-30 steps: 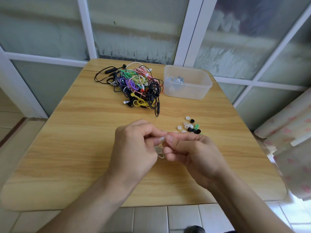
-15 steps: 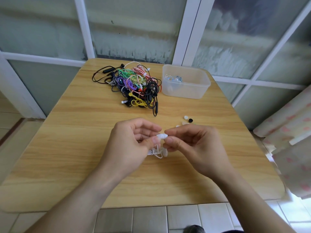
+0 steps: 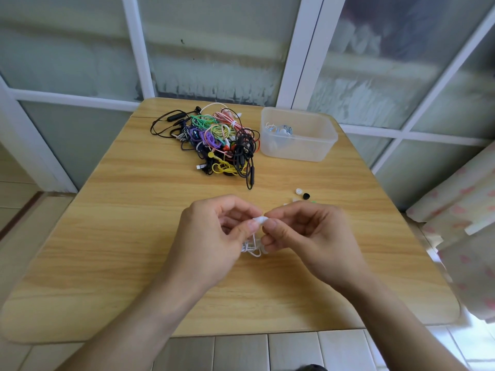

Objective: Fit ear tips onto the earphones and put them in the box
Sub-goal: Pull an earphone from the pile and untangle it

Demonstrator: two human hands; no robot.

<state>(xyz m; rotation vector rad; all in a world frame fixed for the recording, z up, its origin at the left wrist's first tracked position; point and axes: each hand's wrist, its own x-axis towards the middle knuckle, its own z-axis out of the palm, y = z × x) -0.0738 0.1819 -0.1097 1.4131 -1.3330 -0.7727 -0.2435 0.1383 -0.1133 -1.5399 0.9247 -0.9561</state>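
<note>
Above the near middle of a light wooden table (image 3: 112,236), the left hand (image 3: 211,242) and right hand (image 3: 308,236) pinch a small white earphone (image 3: 259,219), its thin white cable (image 3: 251,249) dangling below. Loose ear tips (image 3: 302,194) lie just beyond; farther off, a tangled multicoloured earphone pile (image 3: 217,140) sits left of a clear plastic box (image 3: 297,135).

No text, label, brand or number can be read anywhere — none is seen on the box (image 3: 298,145), the earphones (image 3: 219,140) or the table (image 3: 128,210).
</note>
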